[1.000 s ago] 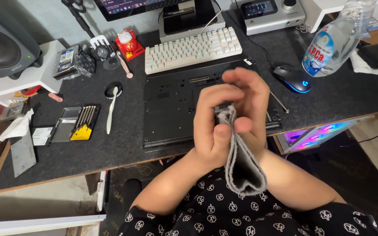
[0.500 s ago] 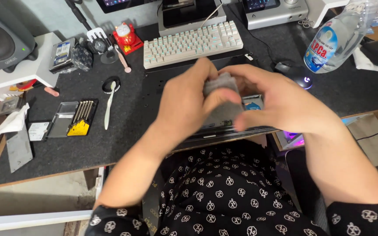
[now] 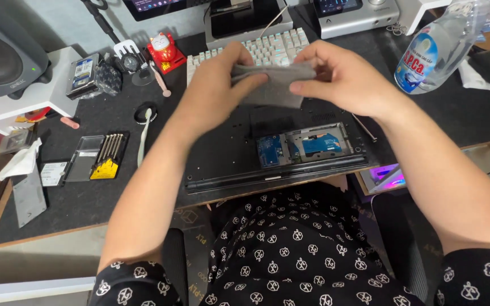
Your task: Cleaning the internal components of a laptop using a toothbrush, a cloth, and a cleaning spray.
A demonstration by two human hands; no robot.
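Note:
My left hand (image 3: pixel 214 90) and my right hand (image 3: pixel 341 76) both pinch a folded grey cloth (image 3: pixel 276 85) and hold it stretched between them, above the desk. Below the cloth lies a black laptop (image 3: pixel 222 153), bottom side up, with a cover off so that a blue circuit board and drive bay (image 3: pixel 304 146) show near its front edge. The laptop's front edge overhangs the desk towards my lap.
A white keyboard (image 3: pixel 267 48) sits behind the hands. A clear plastic bottle (image 3: pixel 435 48) stands at the right. A case of small screwdrivers (image 3: pixel 100 156), a white-handled tool (image 3: pixel 143 136), a red figurine (image 3: pixel 164 51), a hard drive (image 3: pixel 83 73) and a speaker (image 3: pixel 1 56) occupy the left.
Both hands have lifted the cloth up and away from my body, from hanging near my chest to being spread over the laptop. The open bay has come into view.

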